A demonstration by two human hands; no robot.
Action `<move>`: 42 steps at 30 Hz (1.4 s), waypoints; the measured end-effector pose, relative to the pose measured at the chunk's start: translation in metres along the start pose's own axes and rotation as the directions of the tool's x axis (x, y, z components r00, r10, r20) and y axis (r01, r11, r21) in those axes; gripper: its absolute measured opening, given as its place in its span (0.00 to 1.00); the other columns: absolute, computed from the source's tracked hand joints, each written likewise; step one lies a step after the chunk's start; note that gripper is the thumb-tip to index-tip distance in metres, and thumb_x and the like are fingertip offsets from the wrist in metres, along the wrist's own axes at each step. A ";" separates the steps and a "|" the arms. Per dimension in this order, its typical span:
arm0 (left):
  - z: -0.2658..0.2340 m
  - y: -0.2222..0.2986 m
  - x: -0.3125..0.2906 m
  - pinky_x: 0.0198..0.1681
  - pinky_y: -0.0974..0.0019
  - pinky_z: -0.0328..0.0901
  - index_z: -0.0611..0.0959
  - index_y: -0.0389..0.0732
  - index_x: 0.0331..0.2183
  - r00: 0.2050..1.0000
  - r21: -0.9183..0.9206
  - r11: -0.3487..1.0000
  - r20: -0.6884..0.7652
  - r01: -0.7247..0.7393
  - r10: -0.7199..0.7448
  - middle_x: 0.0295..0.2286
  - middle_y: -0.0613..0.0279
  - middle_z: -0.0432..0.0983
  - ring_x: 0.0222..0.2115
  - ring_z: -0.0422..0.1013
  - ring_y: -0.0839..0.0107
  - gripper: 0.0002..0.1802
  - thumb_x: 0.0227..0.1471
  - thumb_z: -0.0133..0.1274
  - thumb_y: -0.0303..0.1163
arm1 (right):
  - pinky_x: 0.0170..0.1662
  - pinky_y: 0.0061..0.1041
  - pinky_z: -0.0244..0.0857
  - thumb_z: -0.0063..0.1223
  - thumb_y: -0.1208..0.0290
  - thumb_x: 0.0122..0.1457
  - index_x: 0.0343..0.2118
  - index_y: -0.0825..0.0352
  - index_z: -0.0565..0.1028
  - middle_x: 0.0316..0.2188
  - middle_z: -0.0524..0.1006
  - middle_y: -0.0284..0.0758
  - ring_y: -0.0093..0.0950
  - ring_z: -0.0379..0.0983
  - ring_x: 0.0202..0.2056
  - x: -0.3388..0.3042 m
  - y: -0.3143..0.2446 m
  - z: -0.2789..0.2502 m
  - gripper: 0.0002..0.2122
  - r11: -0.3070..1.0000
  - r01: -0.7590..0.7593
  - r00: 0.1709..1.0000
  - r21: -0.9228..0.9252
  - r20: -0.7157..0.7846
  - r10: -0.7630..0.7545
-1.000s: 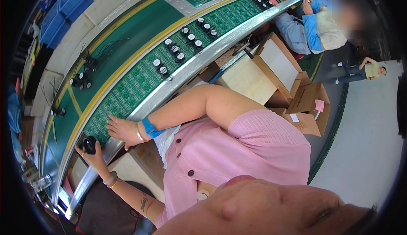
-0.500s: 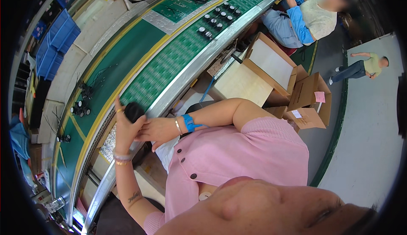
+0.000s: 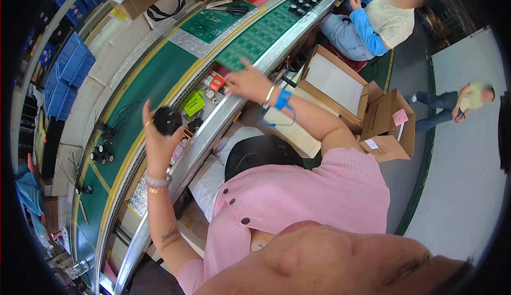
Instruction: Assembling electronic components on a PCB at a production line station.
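My left hand [image 3: 158,138] grips a round black part [image 3: 167,120] with a dark, hollow-looking face, pinched between thumb and fingers above the near side of the bench. Farther right, my right hand [image 3: 250,85], with a blue strap at the wrist, is stretched out by the near end of a ribbed green panel [image 3: 250,45]. Its forefinger points away from the others; the fingers are slightly smeared, and nothing shows in them. On the panel's far part stand several small black parts [image 3: 304,2] with white tops. Between my hands lie a yellow-green packet [image 3: 194,103] and a red-orange box [image 3: 217,82].
A metal rail [image 3: 205,143] runs along the bench's near edge. Several black parts with wires [image 3: 101,155] lie on the green belt [image 3: 133,103]. A green mat [image 3: 213,23] holds tools. Open cartons [image 3: 391,125] stand at right. A seated co-worker [image 3: 391,23] and another person [image 3: 466,101] are beyond.
My right hand has left the left hand and reached away to the right. The ribbed panel and its black parts have shifted away, uncovering small items beneath. The left hand keeps the black part.
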State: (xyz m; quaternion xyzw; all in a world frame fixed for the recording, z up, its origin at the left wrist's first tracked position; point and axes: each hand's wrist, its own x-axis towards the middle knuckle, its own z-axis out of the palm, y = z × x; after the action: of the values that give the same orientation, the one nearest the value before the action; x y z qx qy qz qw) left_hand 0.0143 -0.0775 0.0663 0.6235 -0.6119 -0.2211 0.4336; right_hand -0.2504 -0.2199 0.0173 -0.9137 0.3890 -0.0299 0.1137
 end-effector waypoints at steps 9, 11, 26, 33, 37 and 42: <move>-0.128 -0.070 -0.147 0.47 0.67 0.63 0.59 0.39 0.56 0.879 -0.125 0.957 -0.378 0.262 -0.290 0.41 0.55 0.67 0.41 0.68 0.67 0.47 0.33 0.64 0.25 | 0.46 0.40 0.63 0.38 0.58 0.60 0.47 0.64 0.72 0.40 0.75 0.45 0.45 0.70 0.42 0.023 0.224 -0.003 0.19 0.987 -0.129 0.962 -0.095 -0.254 0.101; -0.148 -0.087 -0.177 0.46 0.68 0.63 0.59 0.41 0.56 0.819 -0.044 0.963 -0.517 0.266 -0.250 0.41 0.57 0.66 0.42 0.67 0.69 0.48 0.34 0.65 0.26 | 0.48 0.33 0.63 0.40 0.62 0.60 0.45 0.64 0.73 0.42 0.75 0.42 0.44 0.70 0.44 0.026 0.221 -0.013 0.16 0.948 -0.224 0.924 0.228 -0.260 0.281; -0.293 -0.176 -0.249 0.49 0.58 0.62 0.65 0.37 0.52 0.129 -0.044 0.537 -0.952 0.842 -0.279 0.41 0.41 0.72 0.45 0.68 0.49 0.52 0.28 0.66 0.53 | 0.60 0.43 0.45 0.46 0.54 0.56 0.38 0.65 0.73 0.44 0.74 0.34 0.41 0.62 0.53 0.010 -0.135 0.041 0.17 0.618 0.735 0.677 0.280 -0.248 -0.693; -0.364 -0.226 -0.235 0.55 0.57 0.56 0.53 0.34 0.57 0.066 -0.072 0.478 -0.961 0.875 -0.267 0.48 0.37 0.64 0.51 0.61 0.48 0.64 0.28 0.64 0.61 | 0.57 0.43 0.50 0.48 0.56 0.56 0.37 0.65 0.73 0.44 0.74 0.34 0.40 0.63 0.53 0.008 -0.138 0.049 0.16 0.687 0.695 0.715 0.211 -0.301 -0.631; -0.361 -0.250 -0.245 0.60 0.53 0.43 0.43 0.29 0.59 0.094 -0.049 0.366 -0.927 0.929 -0.363 0.56 0.33 0.48 0.58 0.47 0.43 0.70 0.31 0.57 0.68 | 0.56 0.43 0.53 0.48 0.58 0.56 0.37 0.66 0.73 0.42 0.75 0.35 0.40 0.64 0.51 0.006 -0.136 0.053 0.15 0.693 0.705 0.698 0.150 -0.320 -0.641; -0.306 -0.232 -0.254 0.61 0.52 0.38 0.47 0.28 0.58 0.350 0.189 0.442 -0.881 0.877 -0.318 0.56 0.33 0.49 0.58 0.44 0.41 0.62 0.38 0.56 0.63 | 0.54 0.42 0.57 0.47 0.59 0.57 0.35 0.66 0.74 0.40 0.76 0.35 0.39 0.67 0.48 0.003 -0.135 0.052 0.14 0.703 0.707 0.677 0.074 -0.357 -0.643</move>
State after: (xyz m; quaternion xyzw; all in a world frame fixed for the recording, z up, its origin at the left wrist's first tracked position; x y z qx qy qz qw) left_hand 0.3545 0.2189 -0.0257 0.9491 -0.1072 0.1248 0.2685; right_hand -0.1461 -0.1220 -0.0027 -0.9594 0.0295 -0.2501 0.1269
